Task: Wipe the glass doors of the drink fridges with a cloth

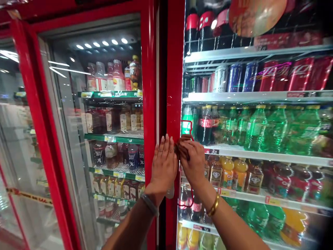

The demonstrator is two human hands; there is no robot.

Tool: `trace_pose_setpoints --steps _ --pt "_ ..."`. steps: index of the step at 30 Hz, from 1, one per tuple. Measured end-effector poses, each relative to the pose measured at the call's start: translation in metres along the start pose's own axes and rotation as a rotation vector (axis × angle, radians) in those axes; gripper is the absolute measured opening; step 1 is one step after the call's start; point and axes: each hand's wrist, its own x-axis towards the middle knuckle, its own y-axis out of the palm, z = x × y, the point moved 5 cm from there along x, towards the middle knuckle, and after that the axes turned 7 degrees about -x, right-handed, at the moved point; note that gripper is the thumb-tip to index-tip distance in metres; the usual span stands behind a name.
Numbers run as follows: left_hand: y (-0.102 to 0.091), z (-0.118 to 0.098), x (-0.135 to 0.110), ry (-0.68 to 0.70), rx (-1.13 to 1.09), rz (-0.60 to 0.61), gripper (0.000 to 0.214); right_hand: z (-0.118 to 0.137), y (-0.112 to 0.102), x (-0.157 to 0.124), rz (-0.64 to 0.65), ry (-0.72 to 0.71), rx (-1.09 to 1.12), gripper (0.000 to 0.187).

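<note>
My left hand (163, 166) lies flat, fingers stretched up, against the red frame (172, 104) between two fridge doors. My right hand (191, 161) is closed round a dark brown thing (182, 144), perhaps a cloth, pressed against the red door handle (185, 122) of the right fridge door. A gold bangle (213, 205) sits on my right wrist and a dark band (149, 204) on my left. The handle's lower loop shows below my hand.
The left glass door (104, 139) shows shelves of bottled drinks. Behind the right door stand cola bottles (205, 26), cans (235, 77), green bottles (275, 130) and orange juice bottles (239, 173). Another red-framed door (26, 139) stands at far left.
</note>
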Motion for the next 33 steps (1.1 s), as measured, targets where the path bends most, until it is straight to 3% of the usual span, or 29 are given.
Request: trace_pose_setpoints --steps 7,13,20,24,28,30,33 --pt "-0.005 0.006 0.026 0.013 -0.014 0.000 0.074 0.015 0.012 0.033 0.048 -0.075 -0.065 0.025" --pt "-0.014 0.018 0.080 0.009 -0.010 -0.108 0.074 0.012 0.018 0.107 0.051 -0.093 -0.129 0.031" --pt "-0.016 0.025 0.120 0.080 0.000 -0.124 0.073 0.015 0.012 0.114 -0.019 -0.153 -0.148 0.026" --pt "-0.021 0.039 0.162 0.094 0.036 -0.199 0.069 0.019 0.012 0.176 -0.026 -0.238 -0.156 0.025" --pt "-0.027 0.039 0.215 0.097 0.032 -0.280 0.068 0.013 0.000 0.245 -0.057 -0.244 -0.224 0.026" --pt "-0.028 0.037 0.232 0.110 0.021 -0.293 0.070 0.008 -0.004 0.252 -0.037 -0.259 -0.254 0.025" --pt "-0.027 0.043 0.238 0.106 0.020 -0.245 0.071 0.003 -0.005 0.231 0.026 -0.381 -0.253 0.038"
